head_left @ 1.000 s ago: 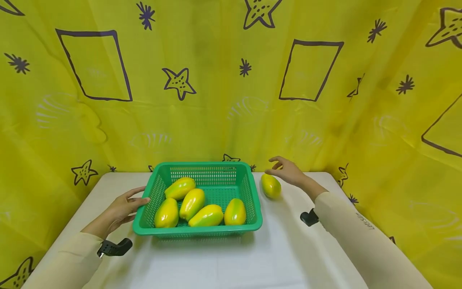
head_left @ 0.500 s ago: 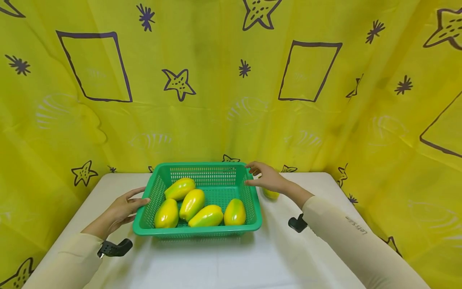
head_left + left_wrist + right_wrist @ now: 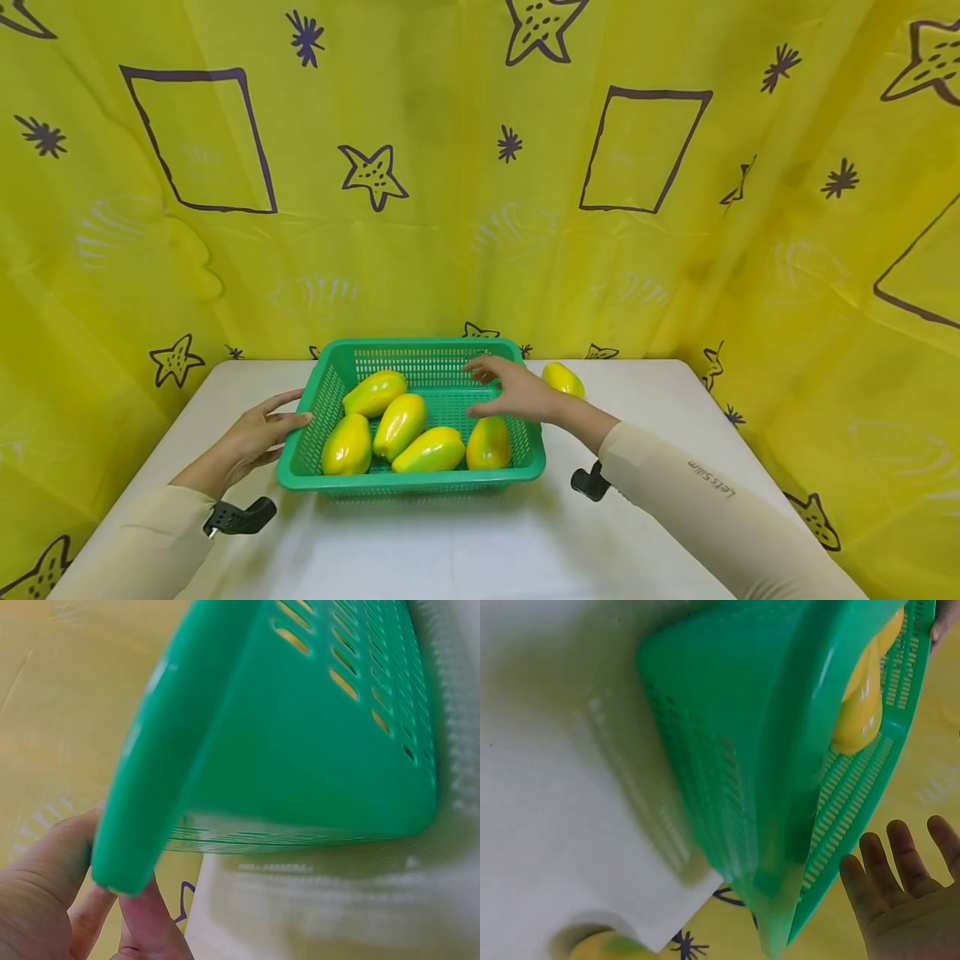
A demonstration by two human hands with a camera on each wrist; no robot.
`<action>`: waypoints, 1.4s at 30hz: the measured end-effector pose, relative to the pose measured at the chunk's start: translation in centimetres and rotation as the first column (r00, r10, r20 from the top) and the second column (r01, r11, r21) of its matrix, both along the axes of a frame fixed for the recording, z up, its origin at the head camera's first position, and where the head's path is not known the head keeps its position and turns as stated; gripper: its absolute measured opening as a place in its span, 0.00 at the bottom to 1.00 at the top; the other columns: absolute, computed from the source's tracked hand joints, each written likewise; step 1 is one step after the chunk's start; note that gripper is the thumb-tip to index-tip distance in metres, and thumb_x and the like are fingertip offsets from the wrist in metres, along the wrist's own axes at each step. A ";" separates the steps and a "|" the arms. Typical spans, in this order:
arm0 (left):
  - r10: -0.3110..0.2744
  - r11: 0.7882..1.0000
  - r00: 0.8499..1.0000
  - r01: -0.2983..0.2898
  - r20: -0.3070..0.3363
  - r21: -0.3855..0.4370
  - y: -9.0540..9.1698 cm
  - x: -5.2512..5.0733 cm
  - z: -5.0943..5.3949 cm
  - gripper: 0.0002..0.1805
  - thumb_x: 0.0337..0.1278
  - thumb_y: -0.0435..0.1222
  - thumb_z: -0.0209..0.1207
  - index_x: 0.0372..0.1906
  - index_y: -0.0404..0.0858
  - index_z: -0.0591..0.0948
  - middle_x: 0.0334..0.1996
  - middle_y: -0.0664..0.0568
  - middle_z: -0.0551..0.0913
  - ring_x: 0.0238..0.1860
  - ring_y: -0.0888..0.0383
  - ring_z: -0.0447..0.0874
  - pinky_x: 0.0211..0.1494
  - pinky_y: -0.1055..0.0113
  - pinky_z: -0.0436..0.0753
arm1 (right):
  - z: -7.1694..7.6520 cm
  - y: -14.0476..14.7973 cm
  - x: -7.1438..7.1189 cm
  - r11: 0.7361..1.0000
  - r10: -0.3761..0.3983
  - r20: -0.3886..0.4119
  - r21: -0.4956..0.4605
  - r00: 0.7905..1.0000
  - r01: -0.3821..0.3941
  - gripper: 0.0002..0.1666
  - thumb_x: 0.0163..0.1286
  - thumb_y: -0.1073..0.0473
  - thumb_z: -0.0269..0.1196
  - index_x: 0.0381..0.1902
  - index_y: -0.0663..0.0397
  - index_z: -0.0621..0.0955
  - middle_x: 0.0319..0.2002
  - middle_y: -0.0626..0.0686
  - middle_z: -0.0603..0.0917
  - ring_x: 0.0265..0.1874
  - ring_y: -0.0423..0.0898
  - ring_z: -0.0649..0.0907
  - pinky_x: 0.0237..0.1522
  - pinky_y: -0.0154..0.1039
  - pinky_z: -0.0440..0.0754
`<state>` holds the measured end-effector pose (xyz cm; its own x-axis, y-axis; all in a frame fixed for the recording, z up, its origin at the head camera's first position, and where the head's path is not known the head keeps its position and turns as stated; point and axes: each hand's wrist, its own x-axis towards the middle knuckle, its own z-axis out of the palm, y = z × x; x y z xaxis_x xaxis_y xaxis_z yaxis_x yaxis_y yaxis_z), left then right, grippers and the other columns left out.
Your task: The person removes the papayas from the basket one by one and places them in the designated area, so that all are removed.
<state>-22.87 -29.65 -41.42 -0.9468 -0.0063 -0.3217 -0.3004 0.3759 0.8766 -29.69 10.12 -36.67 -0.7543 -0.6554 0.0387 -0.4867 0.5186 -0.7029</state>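
Note:
A green perforated plastic basket (image 3: 411, 482) holds several glossy yellow-green fruits (image 3: 400, 425), shaped like papayas or mangoes. My left hand (image 3: 250, 435) grips its left rim; in the left wrist view the thumb (image 3: 56, 859) lies on one side of the rim and fingers on the other. Over the right part of the basket hovers my right hand (image 3: 517, 393), fingers spread and bent slightly, holding nothing. Just below it is the rightmost fruit (image 3: 489, 448) in the basket. One more fruit (image 3: 564, 379) lies on the table outside the basket's right side, behind my right wrist.
The basket stands on a white table (image 3: 480, 542) near its back edge. A yellow curtain (image 3: 450, 250) with dark drawn stars and frames hangs close behind and at both sides. Each wrist carries a black camera mount (image 3: 240, 517).
My right hand has moved left from above the fruit outside, across the right rim, to over the basket's inside. The left hand stays on the left rim. The fruits have not moved.

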 end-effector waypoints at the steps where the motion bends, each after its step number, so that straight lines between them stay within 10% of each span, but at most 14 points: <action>1: -0.001 1.000 1.000 0.001 0.001 -0.003 0.0 0.0 0.0 0.45 0.66 0.50 0.60 0.78 0.39 0.51 0.65 0.31 0.70 0.47 0.59 0.84 0.45 0.64 0.82 | -0.1 -0.3 0.1 1.000 0.004 0.000 0.005 1.000 -0.004 0.42 0.60 0.50 0.71 0.69 0.55 0.69 0.64 0.56 0.75 0.61 0.54 0.75 0.62 0.51 0.74; 42: 0.006 1.000 1.000 -0.006 0.008 0.002 0.0 -0.1 -0.1 0.46 0.66 0.50 0.60 0.78 0.38 0.50 0.65 0.29 0.69 0.48 0.57 0.84 0.48 0.62 0.83 | -4.6 -6.3 2.9 0.960 0.130 -0.083 0.259 0.988 -0.105 0.36 0.58 0.55 0.74 0.65 0.45 0.75 0.64 0.45 0.75 0.64 0.43 0.73 0.67 0.40 0.69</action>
